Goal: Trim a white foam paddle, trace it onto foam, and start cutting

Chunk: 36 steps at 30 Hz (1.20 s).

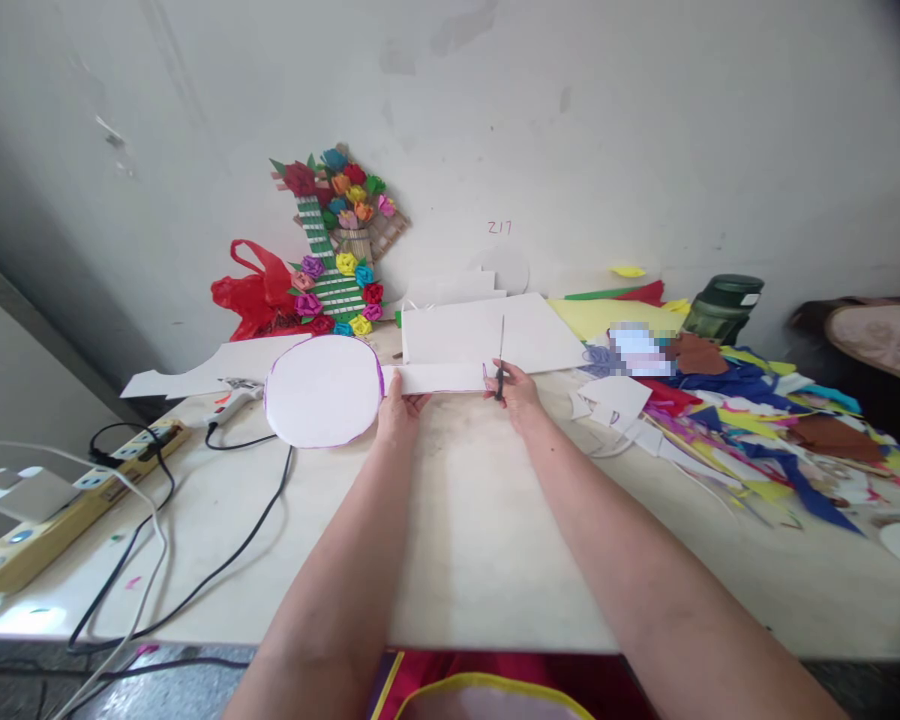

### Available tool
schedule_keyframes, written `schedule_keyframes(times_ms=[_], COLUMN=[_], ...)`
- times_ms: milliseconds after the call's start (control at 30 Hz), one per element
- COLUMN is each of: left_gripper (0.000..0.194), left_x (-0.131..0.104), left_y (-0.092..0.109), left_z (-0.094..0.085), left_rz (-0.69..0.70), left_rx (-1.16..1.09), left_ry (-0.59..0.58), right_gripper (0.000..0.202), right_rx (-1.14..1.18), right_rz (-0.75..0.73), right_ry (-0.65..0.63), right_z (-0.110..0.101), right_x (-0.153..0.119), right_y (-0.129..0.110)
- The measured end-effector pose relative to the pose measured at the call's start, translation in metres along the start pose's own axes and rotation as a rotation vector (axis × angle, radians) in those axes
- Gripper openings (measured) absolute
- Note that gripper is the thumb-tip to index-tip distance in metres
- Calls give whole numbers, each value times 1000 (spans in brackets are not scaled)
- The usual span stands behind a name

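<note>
A white cutout (pixel 322 392), probably card or foam board, has a round part edged in purple and a long straight strip (pixel 442 378) running right from it. My left hand (pixel 400 412) grips the strip close to the round part, thumb on top and fingers beneath. My right hand (pixel 519 393) is closed around the dark handles of a pair of scissors (pixel 501 360), blades pointing up and away. It is at the strip's right end, by a small purple mark; whether it also touches the strip I cannot tell.
White sheets (pixel 487 330) lean at the back against the wall. A glue gun (pixel 232 400) and a power strip (pixel 82 510) with cables lie left. Paper flowers (pixel 345 240) and a red bag (pixel 255 295) stand behind. Colourful scraps (pixel 765 430) and a green bottle (pixel 724 308) are right.
</note>
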<state>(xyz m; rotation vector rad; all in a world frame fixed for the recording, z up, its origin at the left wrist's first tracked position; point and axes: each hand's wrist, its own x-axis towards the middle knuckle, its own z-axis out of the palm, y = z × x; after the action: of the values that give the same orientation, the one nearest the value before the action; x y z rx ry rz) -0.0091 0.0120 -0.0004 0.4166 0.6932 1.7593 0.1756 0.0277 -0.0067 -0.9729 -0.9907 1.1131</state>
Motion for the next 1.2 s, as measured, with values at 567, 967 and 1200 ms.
schedule_keyframes(times_ms=[567, 967, 1200], left_gripper=[14, 16, 17], left_x=[0, -1, -3], left_y=[1, 5, 2], left_z=[-1, -1, -2], left_rz=[-47, -90, -73], left_rx=[4, 23, 49], left_ry=[-137, -159, -221], right_gripper=[57, 58, 57], right_rx=[74, 56, 45], right_rz=[21, 33, 30], right_ry=[96, 94, 64], right_z=[1, 4, 3], right_x=[-2, -5, -6], right_y=[-6, -8, -8])
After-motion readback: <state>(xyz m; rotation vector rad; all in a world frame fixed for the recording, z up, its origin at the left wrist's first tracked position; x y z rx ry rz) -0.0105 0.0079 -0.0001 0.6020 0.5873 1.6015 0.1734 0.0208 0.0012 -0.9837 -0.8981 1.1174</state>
